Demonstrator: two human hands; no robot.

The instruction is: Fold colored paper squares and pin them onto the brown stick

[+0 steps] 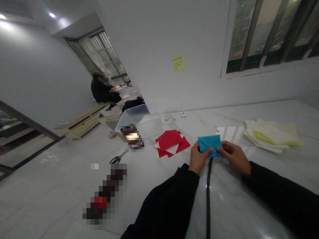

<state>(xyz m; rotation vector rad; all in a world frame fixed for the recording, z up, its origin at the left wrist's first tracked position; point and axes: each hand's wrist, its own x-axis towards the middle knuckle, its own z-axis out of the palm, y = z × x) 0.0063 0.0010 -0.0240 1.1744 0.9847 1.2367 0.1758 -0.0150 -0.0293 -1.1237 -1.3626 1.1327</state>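
Observation:
A folded blue paper (pixel 209 143) shaped like a small envelope is held just above the white table (pixel 174 186). My left hand (pixel 198 158) pinches its lower left corner, thumb on top. My right hand (pixel 234 156) grips its right edge with closed fingers. Both arms wear black sleeves.
Folded red papers (pixel 172 142) lie left of the blue one. Pale yellow sheets (pixel 271 135) are stacked at the right. Scissors (pixel 117 158) and a clear plastic bin (pixel 139 121) sit further left. A black cable (pixel 208 196) runs toward me. Another person (pixel 102 89) sits far back.

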